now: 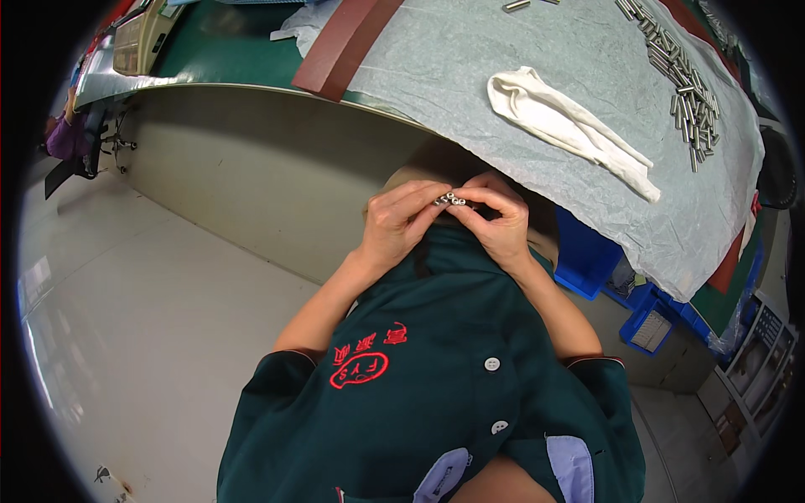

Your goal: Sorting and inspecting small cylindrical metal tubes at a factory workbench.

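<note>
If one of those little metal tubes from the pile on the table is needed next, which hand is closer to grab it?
Probably the right hand. Both hands pinch a short row of small metal pieces together, but the pile of metal tubes lies up on the person's right side of the table, beyond the white cloth; the left hand would cross over.

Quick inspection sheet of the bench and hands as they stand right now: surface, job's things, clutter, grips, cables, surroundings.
Surface: workbench with green top, partly under a grey sheet.
Job's things: small metal cylinders pinched between both hands in front of the bench edge.
Clutter: pile of metal tubes at far right; white cloth on the sheet; brown strip.
Grips: left hand and right hand both closed on the cylinders.
Cables: nothing seen.
Surroundings: blue bins under the bench; pale floor.
</note>
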Action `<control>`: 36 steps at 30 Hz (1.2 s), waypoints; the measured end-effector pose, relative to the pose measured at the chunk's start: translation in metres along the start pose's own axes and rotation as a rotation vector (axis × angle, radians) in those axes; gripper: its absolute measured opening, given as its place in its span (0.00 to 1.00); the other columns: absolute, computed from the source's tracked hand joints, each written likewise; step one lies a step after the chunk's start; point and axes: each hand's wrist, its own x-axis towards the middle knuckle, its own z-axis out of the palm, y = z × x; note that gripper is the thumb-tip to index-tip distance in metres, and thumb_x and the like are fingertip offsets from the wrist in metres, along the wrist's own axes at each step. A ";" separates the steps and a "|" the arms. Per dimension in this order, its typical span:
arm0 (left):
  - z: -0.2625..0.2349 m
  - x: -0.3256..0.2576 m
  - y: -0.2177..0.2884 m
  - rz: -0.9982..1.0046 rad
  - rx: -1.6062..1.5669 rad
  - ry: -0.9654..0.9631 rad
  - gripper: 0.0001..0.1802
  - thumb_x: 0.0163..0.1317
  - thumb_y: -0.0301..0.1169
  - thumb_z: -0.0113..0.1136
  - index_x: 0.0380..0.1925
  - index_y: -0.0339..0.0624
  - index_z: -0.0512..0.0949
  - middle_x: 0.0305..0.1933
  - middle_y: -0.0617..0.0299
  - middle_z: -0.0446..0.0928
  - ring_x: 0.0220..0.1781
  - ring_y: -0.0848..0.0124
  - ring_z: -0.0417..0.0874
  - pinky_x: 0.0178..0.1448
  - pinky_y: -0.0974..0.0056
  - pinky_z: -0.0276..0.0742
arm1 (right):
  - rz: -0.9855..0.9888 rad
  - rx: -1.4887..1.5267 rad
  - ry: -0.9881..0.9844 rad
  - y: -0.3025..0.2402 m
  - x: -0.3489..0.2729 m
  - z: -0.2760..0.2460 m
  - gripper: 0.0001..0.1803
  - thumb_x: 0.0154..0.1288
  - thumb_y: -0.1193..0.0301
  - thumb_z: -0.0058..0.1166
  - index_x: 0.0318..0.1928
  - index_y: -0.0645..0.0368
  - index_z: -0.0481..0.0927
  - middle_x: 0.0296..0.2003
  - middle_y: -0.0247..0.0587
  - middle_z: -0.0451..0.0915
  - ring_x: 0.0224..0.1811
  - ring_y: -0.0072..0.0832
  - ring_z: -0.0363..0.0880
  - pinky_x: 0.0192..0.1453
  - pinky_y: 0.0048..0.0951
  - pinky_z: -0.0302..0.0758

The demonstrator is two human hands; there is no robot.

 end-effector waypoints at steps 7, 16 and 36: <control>0.000 -0.002 0.005 -0.433 -0.364 -0.080 0.10 0.58 0.20 0.59 0.41 0.32 0.79 0.36 0.57 0.82 0.34 0.73 0.83 0.35 0.70 0.80 | 0.010 0.003 -0.001 0.002 -0.001 -0.003 0.08 0.53 0.78 0.65 0.35 0.62 0.83 0.28 0.32 0.79 0.29 0.15 0.73 0.31 0.16 0.68; -0.008 0.018 0.022 -0.821 -0.783 -0.223 0.12 0.64 0.23 0.54 0.45 0.28 0.76 0.37 0.54 0.81 0.36 0.69 0.84 0.41 0.68 0.81 | 0.519 0.294 0.008 -0.020 -0.001 -0.015 0.08 0.56 0.76 0.63 0.37 0.65 0.80 0.27 0.27 0.77 0.26 0.09 0.68 0.32 0.13 0.66; -0.011 0.027 0.025 -0.982 -0.961 -0.389 0.15 0.65 0.29 0.54 0.47 0.29 0.74 0.41 0.52 0.80 0.40 0.66 0.84 0.46 0.68 0.81 | 0.674 0.274 -0.030 -0.027 0.000 -0.032 0.09 0.57 0.74 0.61 0.36 0.65 0.78 0.31 0.34 0.78 0.32 0.15 0.74 0.38 0.16 0.71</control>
